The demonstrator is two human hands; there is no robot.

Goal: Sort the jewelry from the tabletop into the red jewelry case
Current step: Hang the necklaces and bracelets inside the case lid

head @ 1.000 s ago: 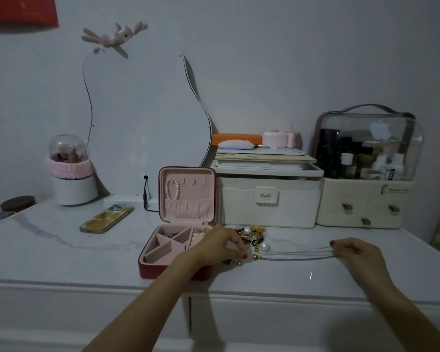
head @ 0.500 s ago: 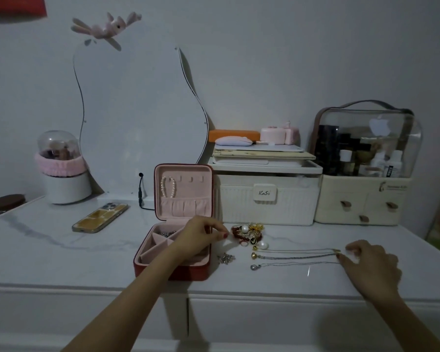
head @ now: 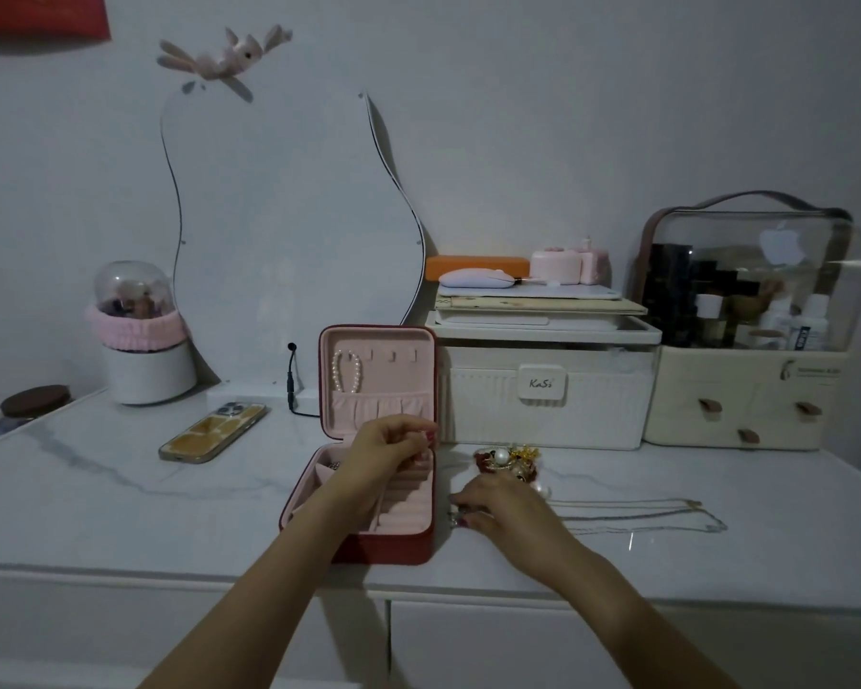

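White storage box point(head: 543, 405) behind the jewelry reads "KaSi".

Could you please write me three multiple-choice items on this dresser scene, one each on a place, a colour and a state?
1. Where does the phone with the amber-patterned back lie?
A. left of the red jewelry case
B. inside the case
C. on the white ribbed storage box

2. What colour is the case's lining?
A. black
B. pink
C. green

3. In what state is the case's lid?
A. shut
B. taken off and laid flat
C. open and standing upright

Answers:
1. A: the phone rests on the marble-look tabletop, left of the case.
2. B: the lid's inside and the compartments are pink.
3. C: the lid stands up at the back, a white pearl strand hanging inside it, while the left hand hovers over the compartments.
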